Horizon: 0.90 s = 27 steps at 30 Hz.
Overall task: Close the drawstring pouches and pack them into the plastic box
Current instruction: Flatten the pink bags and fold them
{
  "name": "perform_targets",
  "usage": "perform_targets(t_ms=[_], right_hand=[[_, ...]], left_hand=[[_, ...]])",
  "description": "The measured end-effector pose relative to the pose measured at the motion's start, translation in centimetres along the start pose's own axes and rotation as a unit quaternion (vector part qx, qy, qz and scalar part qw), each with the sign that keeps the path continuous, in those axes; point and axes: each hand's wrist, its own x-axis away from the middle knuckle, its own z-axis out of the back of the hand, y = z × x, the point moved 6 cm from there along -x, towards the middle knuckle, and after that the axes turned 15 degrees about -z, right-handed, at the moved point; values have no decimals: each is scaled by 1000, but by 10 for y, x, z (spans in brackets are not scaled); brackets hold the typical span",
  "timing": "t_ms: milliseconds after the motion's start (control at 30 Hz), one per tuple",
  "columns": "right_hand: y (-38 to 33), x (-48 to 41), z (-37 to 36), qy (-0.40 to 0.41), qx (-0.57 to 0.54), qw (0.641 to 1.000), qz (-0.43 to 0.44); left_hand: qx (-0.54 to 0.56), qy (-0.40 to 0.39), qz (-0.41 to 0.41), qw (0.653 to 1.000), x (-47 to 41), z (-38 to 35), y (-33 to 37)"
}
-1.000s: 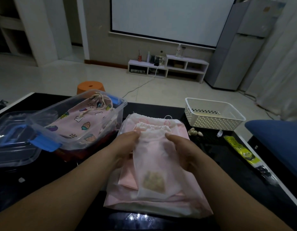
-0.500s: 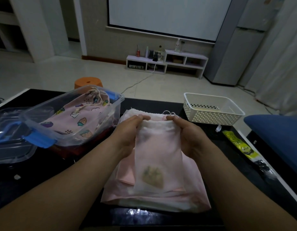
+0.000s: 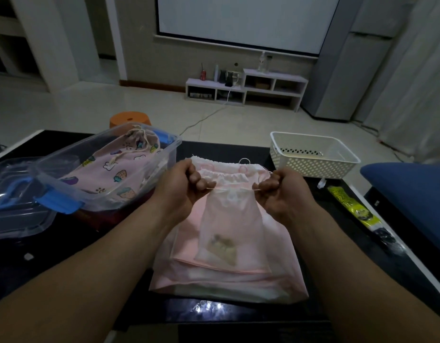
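A small sheer white drawstring pouch (image 3: 230,224) with something brownish in its bottom lies on a stack of pink and white pouches (image 3: 226,273) on the dark table. My left hand (image 3: 181,186) and my right hand (image 3: 280,191) each pinch a drawstring end at the pouch's neck, and the string runs taut between them. The neck is gathered narrow. The clear plastic box (image 3: 65,179) with blue clips stands at the left. A pink printed pouch (image 3: 115,167), drawn closed, lies inside it.
The box's clear lid (image 3: 13,209) lies at the far left. A white perforated basket (image 3: 312,157) stands at the back right. A yellow packet (image 3: 352,206) lies along the right table edge beside a blue cushion (image 3: 411,189). An orange stool (image 3: 130,120) stands behind the table.
Both hands went from holding the small pouch's open top flat to pinching its strings and pulling them apart. The pouch's neck has gathered narrow.
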Motion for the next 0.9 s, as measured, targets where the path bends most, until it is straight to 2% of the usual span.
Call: perform_targets(t_ms=[100, 167, 233, 300, 400, 467, 567, 667, 767, 833, 900], right_hand=[[-6, 8, -10, -7, 155, 987, 51], [-13, 19, -24, -31, 270, 957, 100], [-20, 28, -40, -14, 392, 904, 170], [-21, 34, -56, -12, 457, 864, 211], [-7, 34, -65, -21, 501, 840, 207], [0, 29, -63, -19, 504, 842, 191], [-3, 29, -50, 38, 472, 866, 160], [5, 26, -39, 19, 539, 833, 127], [16, 20, -32, 21, 554, 825, 112], [20, 16, -31, 13, 523, 845, 110], [23, 15, -29, -7, 443, 893, 76]], left_hand=[[-178, -96, -53, 978, 8, -15, 9], [-304, -158, -84, 936, 15, -31, 13], [-415, -206, -122, 878, 18, -47, 14], [-468, -245, -156, 834, 21, -60, 15], [-477, -283, -169, 815, 23, -68, 9], [-474, -267, -177, 820, 22, -67, 7], [-459, -221, -156, 846, 18, -62, 8], [-439, -198, -132, 867, 15, -57, 12], [-427, -195, -125, 874, 17, -56, 13], [-414, -187, -115, 883, 16, -56, 11], [-346, -147, -89, 923, 11, -48, 12]])
